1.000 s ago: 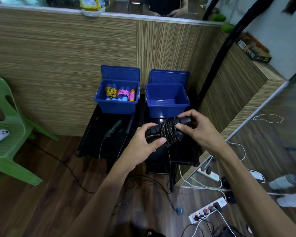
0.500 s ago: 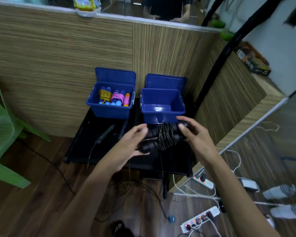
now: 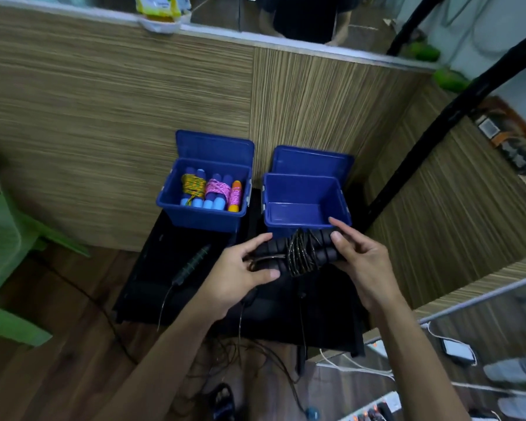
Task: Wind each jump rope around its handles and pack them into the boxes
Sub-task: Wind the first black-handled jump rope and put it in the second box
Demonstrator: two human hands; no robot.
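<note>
A black jump rope [image 3: 298, 253], its cord wound round both black handles, is held level just in front of the right blue box [image 3: 304, 218]. My left hand [image 3: 240, 276] grips its left end between thumb and fingers. My right hand [image 3: 362, 259] holds the right end with thumb and fingers. The right box shows nothing inside. The left blue box [image 3: 201, 221] holds several wound ropes, yellow and pink, on blue and orange handles. Another black rope [image 3: 190, 264] lies unwound on the black table [image 3: 152, 287].
Both boxes have their lids standing open against a wood-grain partition [image 3: 104, 117]. A green plastic chair [image 3: 3, 253] stands at the left. Cables and power strips [image 3: 374, 413] lie on the wooden floor below the table. A black pole [image 3: 438, 123] slants up at the right.
Both hands have carried the wound black rope forward, closer to the front rim of the right box. The view has moved in toward the table.
</note>
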